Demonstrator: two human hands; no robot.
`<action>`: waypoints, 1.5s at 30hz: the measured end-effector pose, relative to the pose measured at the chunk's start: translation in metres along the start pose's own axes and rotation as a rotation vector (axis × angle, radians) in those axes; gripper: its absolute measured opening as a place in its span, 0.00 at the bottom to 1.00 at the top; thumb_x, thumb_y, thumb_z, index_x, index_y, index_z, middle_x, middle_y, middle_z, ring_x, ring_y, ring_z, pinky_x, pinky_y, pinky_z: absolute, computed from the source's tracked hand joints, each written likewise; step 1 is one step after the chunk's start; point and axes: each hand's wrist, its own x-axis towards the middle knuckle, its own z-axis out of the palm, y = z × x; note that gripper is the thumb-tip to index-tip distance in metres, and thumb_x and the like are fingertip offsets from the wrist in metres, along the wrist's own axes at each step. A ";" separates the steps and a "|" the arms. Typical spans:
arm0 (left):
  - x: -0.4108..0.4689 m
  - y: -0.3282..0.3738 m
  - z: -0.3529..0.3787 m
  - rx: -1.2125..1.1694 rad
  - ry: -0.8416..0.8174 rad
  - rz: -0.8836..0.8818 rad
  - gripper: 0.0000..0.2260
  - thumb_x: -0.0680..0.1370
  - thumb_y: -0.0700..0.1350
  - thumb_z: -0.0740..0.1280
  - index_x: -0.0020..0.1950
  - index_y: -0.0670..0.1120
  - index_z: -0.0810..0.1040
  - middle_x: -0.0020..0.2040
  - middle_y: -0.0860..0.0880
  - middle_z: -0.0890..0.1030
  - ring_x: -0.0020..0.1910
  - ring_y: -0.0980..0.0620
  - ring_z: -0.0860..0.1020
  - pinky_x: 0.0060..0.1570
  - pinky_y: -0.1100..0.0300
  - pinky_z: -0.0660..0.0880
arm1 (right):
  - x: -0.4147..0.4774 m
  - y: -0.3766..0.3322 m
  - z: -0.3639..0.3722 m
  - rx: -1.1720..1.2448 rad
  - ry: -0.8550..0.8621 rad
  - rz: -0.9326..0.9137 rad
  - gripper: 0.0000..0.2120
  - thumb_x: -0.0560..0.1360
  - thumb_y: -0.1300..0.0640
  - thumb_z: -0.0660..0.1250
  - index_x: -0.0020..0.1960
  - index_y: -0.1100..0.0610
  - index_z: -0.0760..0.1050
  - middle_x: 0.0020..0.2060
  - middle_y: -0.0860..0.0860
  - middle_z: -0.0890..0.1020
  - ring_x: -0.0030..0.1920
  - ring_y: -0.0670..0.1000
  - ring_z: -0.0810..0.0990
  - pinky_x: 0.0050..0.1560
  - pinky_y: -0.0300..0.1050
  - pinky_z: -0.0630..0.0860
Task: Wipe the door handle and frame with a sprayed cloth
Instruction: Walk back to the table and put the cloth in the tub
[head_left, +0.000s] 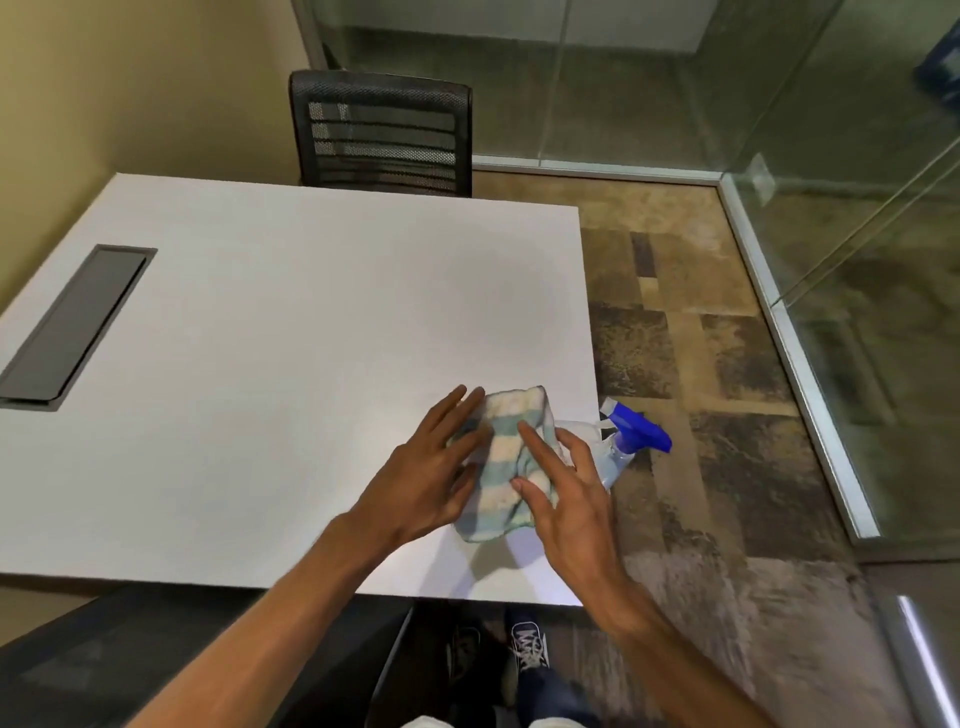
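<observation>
A crumpled cloth (501, 457) with pale green and cream stripes lies near the right front corner of the white table (291, 332). My left hand (431, 467) rests flat on the cloth's left side, fingers spread. My right hand (566, 493) lies over its right side, fingers apart and touching the fabric. Neither hand visibly grips it. A clear spray bottle (623, 441) with a blue trigger head lies on its side at the table's right edge, just beyond my right hand. No door handle is in view.
A black mesh chair (382, 132) stands at the table's far side. A dark cable hatch (72, 322) is set into the table at left. Glass partitions with metal frames (810, 374) run along the right. Patterned carpet covers the floor; my shoes (527, 649) show below.
</observation>
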 end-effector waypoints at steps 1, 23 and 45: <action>0.002 -0.002 0.004 0.004 -0.031 0.009 0.20 0.79 0.39 0.74 0.70 0.38 0.79 0.80 0.36 0.69 0.79 0.33 0.66 0.52 0.41 0.86 | -0.001 0.003 0.002 -0.043 0.004 0.000 0.28 0.79 0.62 0.71 0.75 0.44 0.70 0.71 0.50 0.70 0.63 0.41 0.70 0.58 0.14 0.60; 0.051 -0.052 0.092 0.007 -0.323 0.015 0.20 0.80 0.33 0.71 0.72 0.34 0.76 0.80 0.31 0.63 0.80 0.28 0.63 0.69 0.31 0.74 | 0.035 0.073 0.055 -0.482 -0.349 0.258 0.42 0.77 0.61 0.70 0.83 0.52 0.51 0.81 0.61 0.51 0.81 0.64 0.55 0.77 0.58 0.64; 0.051 -0.066 0.114 0.718 -0.478 0.227 0.06 0.67 0.47 0.79 0.39 0.53 0.83 0.40 0.55 0.81 0.48 0.48 0.80 0.44 0.55 0.71 | 0.056 0.096 0.074 -0.532 -0.421 0.314 0.21 0.80 0.63 0.66 0.72 0.57 0.67 0.67 0.63 0.70 0.59 0.63 0.79 0.61 0.54 0.77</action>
